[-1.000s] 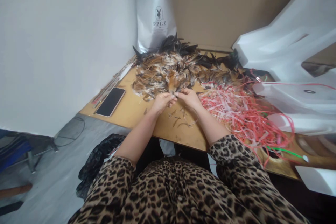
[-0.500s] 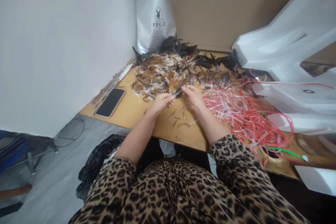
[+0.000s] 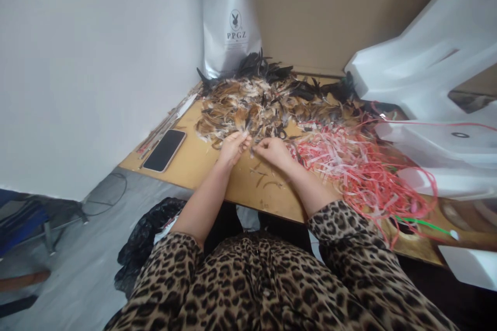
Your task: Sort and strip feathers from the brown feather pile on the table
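My left hand (image 3: 234, 148) is closed in a pinch on a feather (image 3: 241, 120), whose brown vane rises above the fingertips. Close by on the right, my right hand (image 3: 275, 151) has thumb and fingers pressed together; a small greyish wisp shows at the tips, too blurred to name. A small gap separates the two hands, low over the table. Just beyond them spreads a heap of brown, white and black feathers (image 3: 229, 98).
Pink and white plastic strips (image 3: 349, 165) lie tangled on the right. A phone (image 3: 164, 150) rests at the left of the wooden table (image 3: 198, 170). Behind the feathers stands a silver-white bag (image 3: 233, 10). Loose feather bits (image 3: 267, 178) lie near the front edge.
My right hand has come down and toward me, its fingertips now lower than the left's. My left hand has risen slightly. The dark feather between both hands no longer shows there.
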{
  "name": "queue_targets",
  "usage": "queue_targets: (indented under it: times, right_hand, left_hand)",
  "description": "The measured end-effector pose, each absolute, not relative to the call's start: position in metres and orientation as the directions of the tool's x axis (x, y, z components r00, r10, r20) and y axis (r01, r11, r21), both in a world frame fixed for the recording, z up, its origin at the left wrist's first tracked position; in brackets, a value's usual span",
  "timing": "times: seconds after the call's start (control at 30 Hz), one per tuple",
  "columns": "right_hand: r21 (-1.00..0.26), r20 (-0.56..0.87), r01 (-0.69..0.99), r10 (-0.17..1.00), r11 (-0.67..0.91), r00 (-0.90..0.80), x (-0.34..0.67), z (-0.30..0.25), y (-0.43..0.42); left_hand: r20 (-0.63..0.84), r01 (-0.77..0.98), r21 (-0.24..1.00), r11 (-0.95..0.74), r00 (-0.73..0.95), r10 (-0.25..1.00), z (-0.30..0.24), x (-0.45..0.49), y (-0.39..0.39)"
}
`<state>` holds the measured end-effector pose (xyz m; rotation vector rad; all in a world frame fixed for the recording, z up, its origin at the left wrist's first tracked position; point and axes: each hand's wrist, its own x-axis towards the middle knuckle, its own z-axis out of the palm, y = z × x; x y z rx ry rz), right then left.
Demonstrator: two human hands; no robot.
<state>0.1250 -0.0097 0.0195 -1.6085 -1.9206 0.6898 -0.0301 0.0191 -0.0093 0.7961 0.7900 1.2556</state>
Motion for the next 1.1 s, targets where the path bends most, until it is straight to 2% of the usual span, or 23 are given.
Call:
queue_targets:
  times: [0.07,0.17,0.23,0.33,0.43,0.5,0.57,0.6,0.67,0.77,0.83,0.97,1.1]
  right_hand:
    - [-0.447,0.045,0.877,0.984,0.176,-0.174,0.113,0.024,-0.018]
    - [-0.193,0.003,0.962,0.981,0.193,-0.196,0.099,0.03,-0.025]
    - [-0.121,-0.021,0.974,0.981,0.19,-0.194,0.096,0.033,-0.025]
    - [-0.11,-0.043,0.981,0.985,0.162,-0.167,0.102,0.033,-0.02]
    - [-0.243,-0.013,0.962,0.991,0.127,-0.135,0.117,0.028,-0.012]
    - [-0.473,-0.055,0.877,0.99,0.089,-0.13,0.128,0.022,-0.006]
    - [-0.757,-0.159,0.653,0.977,-0.031,-0.139,0.137,0.017,0.0]
    - [-0.854,-0.19,0.51,0.974,-0.101,-0.126,0.141,0.015,0.003]
    - [-0.959,-0.204,0.22,0.974,-0.18,-0.093,0.146,0.013,0.008]
    - [-0.987,-0.123,-0.095,0.991,-0.128,-0.06,0.147,0.012,0.012]
    - [-0.98,-0.055,-0.19,0.998,-0.055,-0.007,0.144,0.011,0.013]
    - [-0.976,0.053,-0.206,0.991,0.077,0.12,0.131,0.008,0.008]
    - [-0.971,0.117,-0.191,0.982,0.145,0.15,0.116,0.006,0.003]
  left_hand:
    - [-0.065,-0.489,0.863,0.125,0.138,0.988,-0.011,-0.029,0.019]
    - [-0.057,-0.472,0.873,0.121,0.147,0.988,-0.012,-0.028,0.019]
    - [-0.058,-0.467,0.876,0.121,0.147,0.987,-0.013,-0.028,0.019]
    - [-0.064,-0.47,0.874,0.125,0.144,0.987,-0.012,-0.028,0.019]
    - [-0.074,-0.475,0.87,0.133,0.142,0.987,-0.011,-0.028,0.018]
    - [-0.078,-0.483,0.864,0.14,0.145,0.986,-0.01,-0.027,0.017]
    - [-0.096,-0.48,0.863,0.159,0.155,0.983,-0.008,-0.027,0.016]
    - [-0.113,-0.471,0.864,0.177,0.16,0.981,-0.007,-0.026,0.015]
    - [-0.159,-0.441,0.87,0.221,0.172,0.972,-0.005,-0.025,0.014]
    - [-0.213,-0.401,0.873,0.276,0.196,0.957,-0.002,-0.023,0.012]
    - [-0.225,-0.39,0.871,0.298,0.224,0.948,-0.002,-0.021,0.01]
    - [-0.23,-0.408,0.851,0.332,0.279,0.932,-0.002,-0.018,0.008]
    - [-0.245,-0.421,0.826,0.376,0.332,0.911,-0.003,-0.016,0.008]
